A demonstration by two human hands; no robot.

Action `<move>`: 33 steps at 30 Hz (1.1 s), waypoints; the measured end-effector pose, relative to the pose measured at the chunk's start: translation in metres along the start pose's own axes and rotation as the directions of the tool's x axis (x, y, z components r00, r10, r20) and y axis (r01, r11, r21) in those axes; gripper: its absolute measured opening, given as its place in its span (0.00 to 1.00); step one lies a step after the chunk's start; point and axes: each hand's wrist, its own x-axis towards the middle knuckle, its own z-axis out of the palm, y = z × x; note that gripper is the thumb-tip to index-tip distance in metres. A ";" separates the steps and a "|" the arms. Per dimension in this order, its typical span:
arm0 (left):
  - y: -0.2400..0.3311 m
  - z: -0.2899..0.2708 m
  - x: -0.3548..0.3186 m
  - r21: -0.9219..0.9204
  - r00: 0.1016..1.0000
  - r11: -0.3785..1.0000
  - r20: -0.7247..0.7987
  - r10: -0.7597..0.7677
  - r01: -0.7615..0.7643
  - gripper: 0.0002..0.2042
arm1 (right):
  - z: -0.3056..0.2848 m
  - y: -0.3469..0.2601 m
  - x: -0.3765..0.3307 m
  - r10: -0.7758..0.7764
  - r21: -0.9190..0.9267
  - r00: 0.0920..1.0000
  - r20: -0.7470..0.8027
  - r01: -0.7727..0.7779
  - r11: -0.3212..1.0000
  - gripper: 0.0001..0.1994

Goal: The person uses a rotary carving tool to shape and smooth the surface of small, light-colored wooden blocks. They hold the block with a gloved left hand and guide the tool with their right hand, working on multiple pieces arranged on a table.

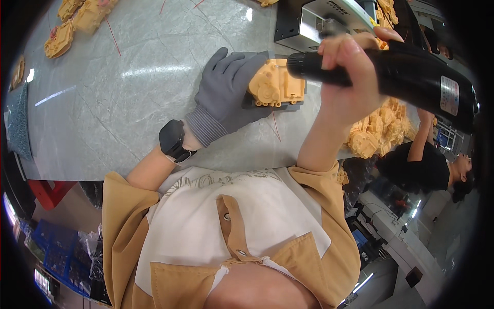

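My left hand, in a grey knit glove, grips the left side of a yellow plastic housing. The housing sits on a dark grey block, and a thin red wire hangs from its near side. My bare right hand is wrapped round a black electric screwdriver, held level with its nose pointing left. That nose overlaps the housing's upper right corner in the view; whether they touch I cannot tell. The bit itself is hard to make out.
A heap of yellow housings lies to the right of my right forearm. More yellow parts lie at the far left. Behind the work stands a black and white machine. A person in black is at the right. A bag of bluish bits lies at the left edge.
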 end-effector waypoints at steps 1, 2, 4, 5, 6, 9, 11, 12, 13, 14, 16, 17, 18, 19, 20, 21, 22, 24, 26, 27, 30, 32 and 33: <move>0.001 0.000 0.001 -0.021 1.000 1.000 0.015 0.000 0.000 0.40 | 0.000 -0.002 0.000 0.024 0.004 1.000 -0.007 -0.024 1.000 0.21; 0.002 0.000 0.002 -0.041 1.000 0.999 0.031 0.000 0.001 0.40 | -0.001 -0.003 0.001 0.049 0.009 0.999 -0.013 -0.049 0.999 0.21; 0.003 -0.001 0.003 -0.067 0.999 0.998 0.048 -0.004 0.008 0.39 | 0.000 -0.003 0.002 0.044 0.024 0.999 -0.012 -0.044 0.999 0.20; 0.003 -0.002 0.004 -0.073 0.999 0.997 0.051 -0.008 0.012 0.39 | 0.001 -0.002 0.002 0.042 0.036 0.999 -0.008 -0.042 0.998 0.20; 0.003 -0.002 0.004 -0.080 0.998 0.997 0.054 -0.012 0.016 0.39 | 0.001 -0.002 0.003 0.057 0.036 0.998 -0.006 -0.057 0.998 0.19; 0.003 -0.003 0.005 -0.093 0.998 0.995 0.066 -0.022 0.028 0.38 | 0.003 0.001 0.005 0.094 0.034 0.996 -0.005 -0.094 0.995 0.19; 0.002 -0.004 0.005 -0.102 0.998 0.994 0.064 -0.025 0.032 0.38 | 0.005 0.003 0.006 0.113 0.041 0.994 -0.004 -0.113 0.993 0.18; 0.002 -0.004 0.005 -0.106 0.998 0.994 0.063 -0.027 0.033 0.38 | 0.005 0.003 0.007 0.096 0.042 0.995 0.020 -0.097 0.994 0.18; 0.003 -0.005 0.005 -0.108 0.998 0.994 0.059 -0.029 0.035 0.38 | 0.005 0.004 0.007 0.081 0.044 0.996 0.045 -0.083 0.996 0.18; 0.003 -0.006 0.006 -0.110 0.998 0.993 0.056 -0.030 0.036 0.38 | 0.005 0.004 0.008 0.066 0.047 0.995 0.071 -0.069 0.997 0.18; 0.003 -0.006 0.005 -0.119 0.998 0.992 0.057 -0.034 0.041 0.38 | 0.005 0.008 0.009 0.054 0.035 0.995 0.080 -0.057 0.998 0.17; 0.002 -0.006 0.005 -0.126 0.997 0.991 0.062 -0.036 0.044 0.38 | 0.005 0.009 0.009 0.049 0.029 0.995 0.083 -0.051 0.998 0.17; 0.002 -0.007 0.005 -0.133 0.997 0.990 0.069 -0.040 0.049 0.38 | 0.006 0.009 0.010 0.062 0.005 0.995 0.081 -0.062 0.998 0.17; 0.002 -0.007 0.005 -0.140 0.996 0.989 0.075 -0.043 0.053 0.38 | 0.007 0.009 0.010 0.076 -0.020 0.994 0.077 -0.075 0.997 0.17; 0.002 -0.008 0.005 -0.146 0.995 0.988 0.084 -0.047 0.059 0.38 | 0.007 0.009 0.010 0.091 -0.045 0.993 0.072 -0.088 0.995 0.17; 0.003 -0.007 0.005 -0.153 0.995 0.986 0.085 -0.047 0.059 0.38 | 0.005 0.010 0.008 0.084 -0.014 0.993 0.089 -0.083 0.996 0.17; 0.001 -0.006 0.005 -0.151 0.996 0.987 0.078 -0.050 0.061 0.38 | 0.004 0.012 0.007 0.073 0.024 0.991 0.114 -0.076 0.997 0.17; 0.000 -0.003 0.003 -0.149 0.998 0.987 0.052 -0.046 0.053 0.37 | 0.003 0.016 0.006 0.077 0.062 0.990 0.122 -0.085 0.994 0.17; 0.001 -0.002 0.005 -0.156 1.000 0.988 0.028 -0.010 0.014 0.37 | 0.005 0.012 0.004 0.091 0.038 0.993 0.070 -0.093 0.995 0.17; 0.001 -0.001 0.005 -0.153 0.999 0.988 0.033 0.000 0.005 0.37 | 0.005 0.010 0.001 0.083 -0.015 0.995 0.061 -0.083 0.996 0.17; 0.003 -0.003 0.003 -0.128 0.998 0.992 0.066 0.015 -0.007 0.35 | -0.003 0.007 -0.003 0.064 -0.124 0.998 0.013 -0.062 0.990 0.19; 0.001 0.001 -0.005 -0.123 0.998 0.992 0.051 0.033 -0.026 0.35 | -0.018 -0.011 -0.002 -0.028 0.065 0.995 -0.096 0.035 0.997 0.16; 0.000 0.004 -0.001 -0.118 0.999 0.992 0.034 0.040 -0.035 0.35 | -0.026 -0.023 0.003 -0.110 0.135 0.981 -0.162 0.133 0.982 0.15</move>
